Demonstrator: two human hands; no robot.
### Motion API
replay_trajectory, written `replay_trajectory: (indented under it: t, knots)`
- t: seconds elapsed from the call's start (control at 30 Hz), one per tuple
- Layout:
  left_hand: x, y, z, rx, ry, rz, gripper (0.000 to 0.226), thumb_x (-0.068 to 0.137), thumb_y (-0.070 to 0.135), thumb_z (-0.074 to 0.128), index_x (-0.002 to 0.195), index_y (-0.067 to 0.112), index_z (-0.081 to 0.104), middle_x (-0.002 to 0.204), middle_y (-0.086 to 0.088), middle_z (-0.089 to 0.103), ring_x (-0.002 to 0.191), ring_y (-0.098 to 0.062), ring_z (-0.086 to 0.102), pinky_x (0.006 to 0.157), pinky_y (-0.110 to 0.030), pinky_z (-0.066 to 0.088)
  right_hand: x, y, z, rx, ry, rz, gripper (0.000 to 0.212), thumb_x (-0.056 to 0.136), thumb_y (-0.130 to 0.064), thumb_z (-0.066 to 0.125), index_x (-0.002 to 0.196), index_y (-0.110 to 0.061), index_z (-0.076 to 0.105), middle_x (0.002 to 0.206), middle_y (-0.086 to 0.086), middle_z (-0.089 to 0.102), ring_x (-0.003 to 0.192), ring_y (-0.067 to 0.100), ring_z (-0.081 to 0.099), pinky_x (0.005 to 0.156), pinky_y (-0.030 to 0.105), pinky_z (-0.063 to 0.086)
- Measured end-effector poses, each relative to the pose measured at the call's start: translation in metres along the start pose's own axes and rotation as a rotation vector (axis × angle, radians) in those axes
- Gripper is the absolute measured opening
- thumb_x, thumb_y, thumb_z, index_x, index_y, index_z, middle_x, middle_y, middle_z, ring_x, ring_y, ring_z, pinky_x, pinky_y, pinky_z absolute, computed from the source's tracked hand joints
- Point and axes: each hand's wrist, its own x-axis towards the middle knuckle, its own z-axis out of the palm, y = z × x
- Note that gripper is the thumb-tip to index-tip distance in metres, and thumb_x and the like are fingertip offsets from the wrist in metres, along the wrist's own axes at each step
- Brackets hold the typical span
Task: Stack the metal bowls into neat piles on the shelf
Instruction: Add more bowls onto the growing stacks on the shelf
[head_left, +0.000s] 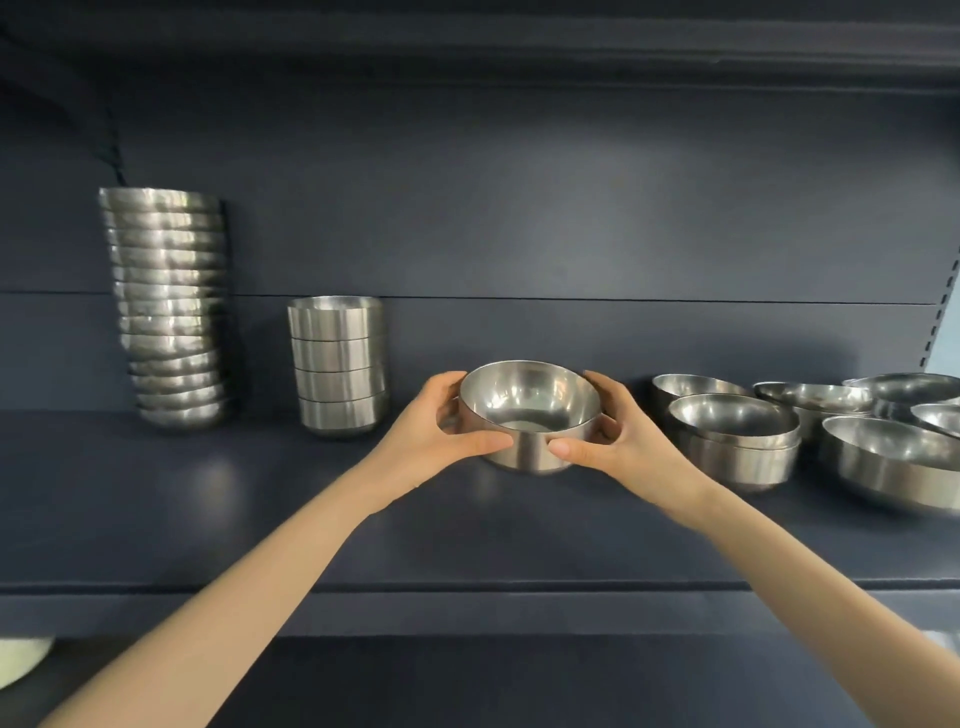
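While gripped at frame centre between left hand (436, 426) and right hand (618, 436), one metal bowl (530, 415) is held upright; thumbs are pressed on its near wall.

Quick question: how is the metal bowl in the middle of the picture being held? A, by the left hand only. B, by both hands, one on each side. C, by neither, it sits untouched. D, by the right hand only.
B: the left hand and the right hand each grip one side of the metal bowl, with both thumbs pressed on its near wall.
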Motion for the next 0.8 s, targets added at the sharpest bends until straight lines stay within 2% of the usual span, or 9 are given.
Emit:
replay_trajectory:
  t: [0.1, 0.2, 0.27, 0.33, 0.4, 0.53, 0.6, 0.7, 0.8]
  knots:
    - [-0.005, -0.002, -0.029, -0.031, 0.015, 0.026, 0.081, 0.058, 0.040, 0.089, 0.128, 0.033, 0.047, 0.127, 0.017, 0.058, 0.115, 0.007, 0.054, 0.094, -0.017, 0.047, 0.010, -0.012, 0.027, 0.029, 0.006, -0.014, 0.093, 0.058, -0.036, 0.079, 0.138, -0.028, 0.031, 0.129, -0.019, 0.051, 0.116, -0.002, 0.053, 0.084, 0.011, 0.049]
    - [-0.009, -0.002, -0.059, -0.039, 0.037, 0.057, 0.060, 0.070, 0.028, 0.080, 0.119, 0.043, 0.048, 0.129, 0.015, 0.055, 0.107, 0.017, 0.052, 0.082, -0.006, 0.045, 0.020, -0.024, 0.055, 0.055, 0.019, -0.025, 0.087, 0.059, -0.036, 0.079, 0.135, -0.030, 0.035, 0.130, -0.016, 0.053, 0.115, -0.002, 0.055, 0.083, 0.012, 0.050]
    - [-0.012, -0.005, -0.079, -0.025, 0.055, 0.066, 0.057, 0.071, 0.033, 0.081, 0.115, 0.049, 0.048, 0.130, 0.017, 0.052, 0.107, 0.022, 0.048, 0.088, -0.008, 0.045, 0.027, -0.033, 0.075, 0.074, 0.023, -0.045, 0.083, 0.060, -0.037, 0.077, 0.132, -0.031, 0.037, 0.128, -0.017, 0.054, 0.112, -0.006, 0.056, 0.082, 0.011, 0.049]
    - [-0.014, -0.010, -0.100, -0.015, 0.067, 0.065, 0.082, 0.061, 0.051, 0.085, 0.132, 0.044, 0.045, 0.135, 0.019, 0.049, 0.121, 0.014, 0.044, 0.097, -0.016, 0.044, 0.032, -0.041, 0.095, 0.102, 0.038, -0.060, 0.084, 0.061, -0.036, 0.077, 0.134, -0.029, 0.037, 0.129, -0.017, 0.054, 0.110, -0.007, 0.057, 0.083, 0.011, 0.050]
    - [-0.018, -0.014, -0.119, -0.026, 0.077, 0.069, 0.098, 0.058, 0.053, 0.083, 0.143, 0.035, 0.037, 0.136, 0.020, 0.049, 0.127, 0.007, 0.042, 0.090, -0.009, 0.043, 0.038, -0.046, 0.115, 0.114, 0.059, -0.072, 0.089, 0.061, -0.037, 0.077, 0.140, -0.026, 0.036, 0.132, -0.014, 0.054, 0.114, -0.002, 0.057, 0.089, 0.015, 0.051]
    - [-0.025, -0.019, -0.151, -0.068, 0.096, 0.115, 0.063, 0.061, 0.040, 0.075, 0.117, 0.042, 0.046, 0.120, 0.027, 0.053, 0.107, 0.023, 0.048, 0.084, -0.005, 0.041, 0.047, -0.057, 0.151, 0.117, 0.093, -0.104, 0.089, 0.063, -0.034, 0.076, 0.141, -0.024, 0.034, 0.130, -0.015, 0.054, 0.116, -0.001, 0.056, 0.094, 0.017, 0.049]
    - [-0.026, -0.019, -0.164, -0.085, 0.096, 0.139, 0.057, 0.061, 0.038, 0.074, 0.110, 0.043, 0.046, 0.117, 0.027, 0.054, 0.101, 0.025, 0.049, 0.080, -0.002, 0.041, 0.053, -0.063, 0.165, 0.117, 0.113, -0.113, 0.087, 0.064, -0.033, 0.078, 0.139, -0.026, 0.035, 0.130, -0.016, 0.054, 0.114, -0.005, 0.055, 0.095, 0.019, 0.049]
    - [-0.021, -0.018, -0.181, -0.100, 0.094, 0.178, 0.058, 0.063, 0.039, 0.074, 0.115, 0.045, 0.047, 0.118, 0.026, 0.057, 0.107, 0.019, 0.052, 0.086, -0.006, 0.043, 0.063, -0.070, 0.179, 0.122, 0.148, -0.122, 0.091, 0.066, -0.033, 0.086, 0.140, -0.027, 0.035, 0.131, -0.014, 0.056, 0.115, -0.001, 0.057, 0.096, 0.024, 0.049]
    - [-0.010, -0.016, -0.197, -0.094, 0.077, 0.215, 0.077, 0.065, 0.047, 0.082, 0.132, 0.036, 0.045, 0.130, 0.021, 0.054, 0.119, 0.011, 0.049, 0.097, -0.017, 0.043, 0.074, -0.081, 0.185, 0.125, 0.187, -0.145, 0.090, 0.067, -0.032, 0.085, 0.142, -0.024, 0.036, 0.131, -0.012, 0.057, 0.115, 0.000, 0.058, 0.090, 0.018, 0.050]
